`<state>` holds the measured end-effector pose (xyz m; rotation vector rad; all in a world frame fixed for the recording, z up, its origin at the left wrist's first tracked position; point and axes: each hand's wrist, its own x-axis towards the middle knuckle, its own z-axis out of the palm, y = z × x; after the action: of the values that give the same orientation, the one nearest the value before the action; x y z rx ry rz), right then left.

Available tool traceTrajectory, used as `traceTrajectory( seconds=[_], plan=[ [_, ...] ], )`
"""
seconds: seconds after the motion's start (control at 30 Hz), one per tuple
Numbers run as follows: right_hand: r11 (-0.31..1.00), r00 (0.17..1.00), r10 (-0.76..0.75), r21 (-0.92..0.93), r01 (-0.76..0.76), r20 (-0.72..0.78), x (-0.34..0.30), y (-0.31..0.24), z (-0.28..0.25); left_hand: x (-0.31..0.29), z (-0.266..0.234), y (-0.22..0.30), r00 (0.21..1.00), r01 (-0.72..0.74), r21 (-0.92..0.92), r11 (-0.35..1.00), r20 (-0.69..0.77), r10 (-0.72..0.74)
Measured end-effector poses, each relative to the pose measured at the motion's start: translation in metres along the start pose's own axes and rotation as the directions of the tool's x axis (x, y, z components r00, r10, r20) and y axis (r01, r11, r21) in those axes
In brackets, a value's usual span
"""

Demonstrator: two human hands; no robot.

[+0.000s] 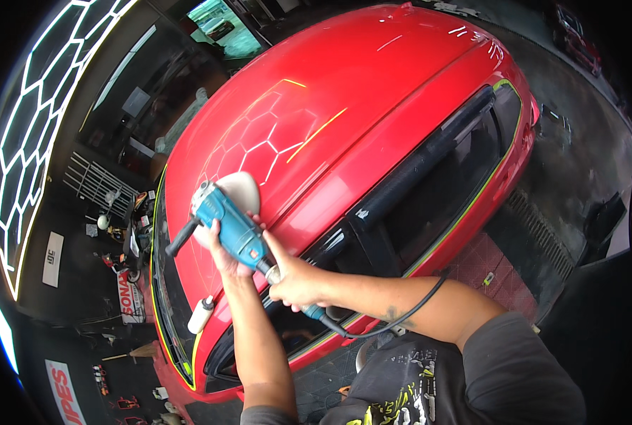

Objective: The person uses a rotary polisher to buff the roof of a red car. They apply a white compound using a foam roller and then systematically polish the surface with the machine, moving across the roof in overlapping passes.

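Note:
A teal electric polisher point(231, 221) with a black side handle and a pale round pad point(241, 188) lies across the red car roof point(316, 99). The pad appears to rest on the paint. My left hand point(225, 253) is wrapped around the tool's body near its head. Farther back, my right hand point(293, 282) grips the rear handle, its fingers curled round it. A black power cord point(408, 322) runs from the handle's end and loops beneath my right forearm. Close to my left wrist, a white squeeze bottle point(201, 314) lies at the roof's edge by the windshield.
Yellow-green masking tape point(464, 221) borders the car's windows and windshield. Hexagonal lights point(29, 134) line the left side and reflect in the roof. A metal rack point(100, 183) and a broom point(143, 350) stand beyond the car's front. A floor grating point(542, 234) lies at right.

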<state>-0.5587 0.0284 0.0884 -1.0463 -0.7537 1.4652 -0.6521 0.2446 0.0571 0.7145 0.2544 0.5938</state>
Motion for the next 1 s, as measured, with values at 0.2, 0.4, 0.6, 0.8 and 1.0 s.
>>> traceTrajectory(
  seconds=[0.2, 0.4, 0.6, 0.8, 1.0],
  plan=[
    [0.983, 0.978, -0.178, 0.075, 0.171, 0.105, -0.037, 0.031, -0.01, -0.014, 0.009, -0.021, 1.0, 0.027, -0.064, 0.998, 0.016, -0.026],
    [0.916, 0.889, -0.393, -0.015, 0.401, -0.236, -0.077, 0.044, -0.039, 0.034, 0.064, -0.086, 0.96, 0.225, -0.075, 0.971, 0.188, -0.208],
    [0.864, 0.873, -0.341, 0.25, 0.438, -0.349, -0.089, -0.003, -0.105, 0.127, 0.147, -0.131, 0.886, 0.346, 0.093, 0.934, 0.296, -0.358],
    [0.816, 0.864, -0.351, 0.335, 0.471, -0.361, -0.083, -0.017, -0.132, 0.155, 0.173, -0.132, 0.891, 0.389, 0.177, 0.904, 0.178, -0.419],
    [0.813, 0.881, -0.344, 0.365, 0.453, -0.326, -0.081, -0.004, -0.114, 0.135, 0.158, -0.121, 0.904, 0.361, 0.158, 0.919, 0.183, -0.387]
  ],
)
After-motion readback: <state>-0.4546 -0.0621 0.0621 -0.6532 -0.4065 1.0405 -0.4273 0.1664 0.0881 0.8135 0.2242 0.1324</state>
